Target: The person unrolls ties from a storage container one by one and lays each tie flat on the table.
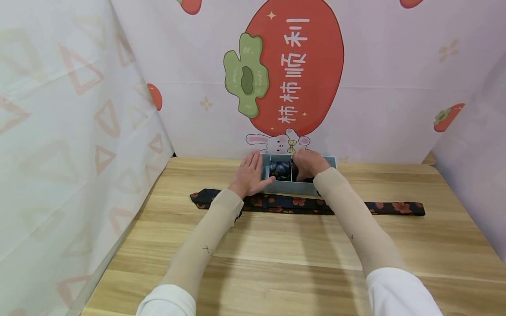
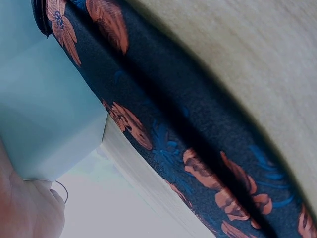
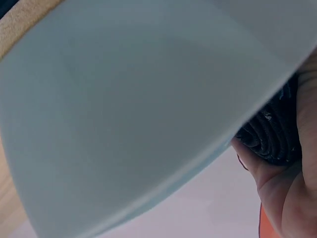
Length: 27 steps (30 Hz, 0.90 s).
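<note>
A pale blue divided box (image 1: 292,188) stands at the back of the table. One rolled dark patterned necktie (image 1: 280,170) sits in its middle compartment. My right hand (image 1: 309,163) is over the right part of the box; in the right wrist view its fingers grip another dark rolled necktie (image 3: 275,131) at the box's rim. Against the box's left end rests my left hand (image 1: 250,175), fingers straight and thumb spread along the front. A folded dark necktie with orange flowers (image 1: 395,208) lies flat in front of the box, partly hidden under both forearms.
The wooden table (image 1: 269,272) extends toward me and to both sides. Behind the box hangs a cloth backdrop (image 1: 189,123) with a large persimmon print, and another patterned cloth (image 1: 71,145) hangs on the left.
</note>
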Each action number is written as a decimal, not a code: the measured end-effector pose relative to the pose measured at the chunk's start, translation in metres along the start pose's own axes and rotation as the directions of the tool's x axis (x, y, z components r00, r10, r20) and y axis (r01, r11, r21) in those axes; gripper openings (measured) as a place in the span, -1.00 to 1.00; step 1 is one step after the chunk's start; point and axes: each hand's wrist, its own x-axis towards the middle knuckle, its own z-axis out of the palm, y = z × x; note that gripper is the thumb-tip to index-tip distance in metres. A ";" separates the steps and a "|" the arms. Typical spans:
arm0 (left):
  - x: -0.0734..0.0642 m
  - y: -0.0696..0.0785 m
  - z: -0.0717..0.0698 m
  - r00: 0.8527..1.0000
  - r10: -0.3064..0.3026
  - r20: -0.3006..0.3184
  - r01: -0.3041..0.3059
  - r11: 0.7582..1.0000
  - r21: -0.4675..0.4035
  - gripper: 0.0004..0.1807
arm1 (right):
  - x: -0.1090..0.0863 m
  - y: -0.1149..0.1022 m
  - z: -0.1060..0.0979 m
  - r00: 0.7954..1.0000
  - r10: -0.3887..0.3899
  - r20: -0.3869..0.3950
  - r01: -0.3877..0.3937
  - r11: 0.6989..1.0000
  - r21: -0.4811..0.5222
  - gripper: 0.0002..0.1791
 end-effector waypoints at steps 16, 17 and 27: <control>-0.001 0.008 -0.006 1.000 -0.005 0.001 0.005 1.000 0.024 0.13 | -0.028 0.007 -0.060 0.995 0.071 -0.069 -0.063 0.991 0.115 -0.44; -0.002 0.008 -0.006 1.000 -0.007 0.003 0.007 1.000 0.027 0.14 | -0.030 0.007 -0.067 0.995 0.070 -0.075 -0.061 0.991 0.121 -0.42; -0.005 0.007 -0.004 0.999 -0.024 0.021 0.023 0.999 0.025 0.15 | -0.062 0.002 -0.106 0.992 0.036 -0.118 -0.015 0.985 0.170 -0.19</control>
